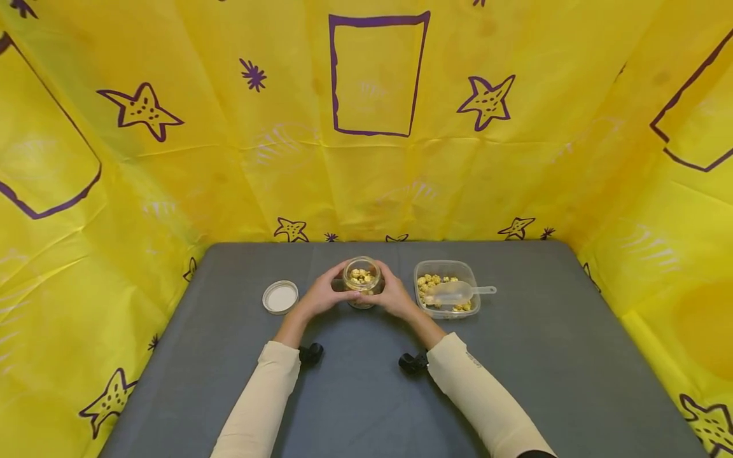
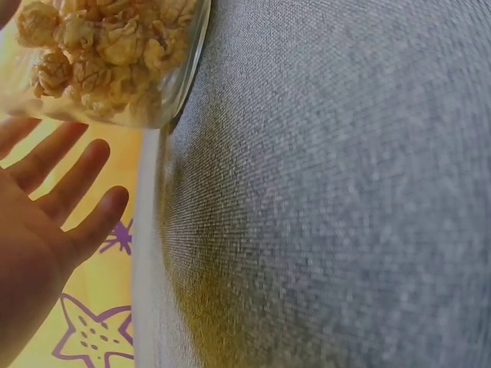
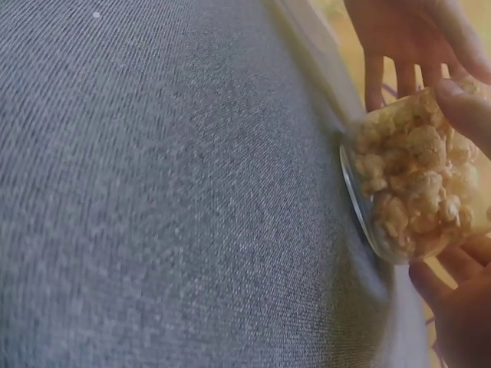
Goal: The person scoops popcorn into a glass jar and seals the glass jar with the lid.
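Observation:
A clear open-topped glass jar (image 1: 361, 277) of caramel popcorn (image 1: 361, 276) stands upright between my two hands. From its left side my left hand (image 1: 323, 295) holds it, thumb across the front and forefinger reaching round the back; the other fingers spread out behind it in the left wrist view. My right hand (image 1: 396, 295) grips the right side of the jar, its thumb meeting the left one in front. In the right wrist view, popcorn fills the visible lower part of the jar (image 3: 414, 180), whose base is right at the grey cloth.
Left of the jar lies a round white-lined lid (image 1: 280, 297). To the right, a clear plastic tub (image 1: 420, 310) contains more popcorn, with a translucent scoop (image 1: 455, 292) lying across it, handle over the right rim. Yellow patterned sheeting (image 1: 372, 184) surrounds the grey-covered table (image 1: 355, 394).

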Action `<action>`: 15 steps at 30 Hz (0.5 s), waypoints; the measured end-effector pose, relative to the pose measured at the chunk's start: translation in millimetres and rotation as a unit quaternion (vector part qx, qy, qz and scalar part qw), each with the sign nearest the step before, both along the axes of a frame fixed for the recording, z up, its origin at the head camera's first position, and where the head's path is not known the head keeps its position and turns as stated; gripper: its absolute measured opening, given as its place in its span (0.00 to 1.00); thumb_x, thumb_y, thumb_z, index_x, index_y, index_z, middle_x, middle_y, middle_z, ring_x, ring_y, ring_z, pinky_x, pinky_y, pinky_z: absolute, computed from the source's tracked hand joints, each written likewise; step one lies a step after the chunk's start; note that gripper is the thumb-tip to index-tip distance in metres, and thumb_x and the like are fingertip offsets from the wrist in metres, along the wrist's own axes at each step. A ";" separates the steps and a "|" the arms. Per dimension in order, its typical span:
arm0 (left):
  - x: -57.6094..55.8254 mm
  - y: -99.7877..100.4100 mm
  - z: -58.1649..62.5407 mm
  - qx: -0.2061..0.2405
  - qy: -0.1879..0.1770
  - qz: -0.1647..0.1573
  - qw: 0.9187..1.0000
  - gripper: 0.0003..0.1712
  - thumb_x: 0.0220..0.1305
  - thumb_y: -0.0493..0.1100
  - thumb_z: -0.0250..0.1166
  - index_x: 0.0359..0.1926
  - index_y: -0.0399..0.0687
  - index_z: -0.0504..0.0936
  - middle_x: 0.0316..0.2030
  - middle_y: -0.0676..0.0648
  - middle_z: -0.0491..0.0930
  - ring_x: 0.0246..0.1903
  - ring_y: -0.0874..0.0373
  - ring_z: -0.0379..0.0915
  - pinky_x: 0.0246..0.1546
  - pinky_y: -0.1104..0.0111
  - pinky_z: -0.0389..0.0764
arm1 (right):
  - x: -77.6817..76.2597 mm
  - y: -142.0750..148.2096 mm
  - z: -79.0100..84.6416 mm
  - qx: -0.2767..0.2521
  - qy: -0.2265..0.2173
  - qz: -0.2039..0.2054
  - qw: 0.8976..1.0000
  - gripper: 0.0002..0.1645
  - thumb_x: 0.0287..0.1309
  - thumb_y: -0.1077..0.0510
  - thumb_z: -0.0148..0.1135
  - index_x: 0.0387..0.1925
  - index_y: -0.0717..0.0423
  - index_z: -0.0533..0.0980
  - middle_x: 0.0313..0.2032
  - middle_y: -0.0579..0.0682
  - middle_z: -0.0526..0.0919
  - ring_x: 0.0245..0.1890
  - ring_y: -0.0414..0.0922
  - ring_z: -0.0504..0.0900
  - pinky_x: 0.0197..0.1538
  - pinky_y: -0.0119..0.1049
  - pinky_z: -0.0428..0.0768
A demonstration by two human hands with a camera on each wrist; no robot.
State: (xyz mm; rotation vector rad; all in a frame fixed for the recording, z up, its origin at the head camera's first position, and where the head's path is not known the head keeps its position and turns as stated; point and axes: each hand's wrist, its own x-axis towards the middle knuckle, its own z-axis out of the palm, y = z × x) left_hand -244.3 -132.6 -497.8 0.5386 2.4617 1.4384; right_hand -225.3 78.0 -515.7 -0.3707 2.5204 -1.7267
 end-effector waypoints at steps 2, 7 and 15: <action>1.6 -2.1 0.8 0.002 -0.001 0.005 1.000 0.47 0.54 0.52 0.74 0.73 0.59 0.62 0.63 0.45 0.72 0.62 0.44 0.67 0.60 0.44 0.69 | 0.1 -0.9 0.2 0.005 0.000 0.004 1.000 0.56 0.43 0.52 0.79 0.71 0.49 0.58 0.63 0.56 0.73 0.61 0.54 0.75 0.59 0.53 0.75; 5.3 -10.2 4.2 -0.011 0.016 0.024 1.000 0.47 0.55 0.52 0.73 0.72 0.50 0.63 0.65 0.42 0.70 0.66 0.42 0.64 0.65 0.44 0.64 | 0.8 -2.4 1.5 0.011 -0.007 0.006 1.000 0.59 0.42 0.51 0.80 0.72 0.51 0.56 0.62 0.56 0.74 0.59 0.53 0.77 0.58 0.52 0.75; 11.0 -31.1 13.0 -0.080 0.064 0.066 0.993 0.48 0.54 0.56 0.74 0.71 0.46 0.65 0.68 0.41 0.68 0.69 0.42 0.58 0.67 0.43 0.61 | 0.4 -1.2 1.0 0.024 -0.007 0.009 1.000 0.59 0.44 0.52 0.79 0.73 0.50 0.55 0.61 0.56 0.75 0.58 0.53 0.77 0.59 0.53 0.75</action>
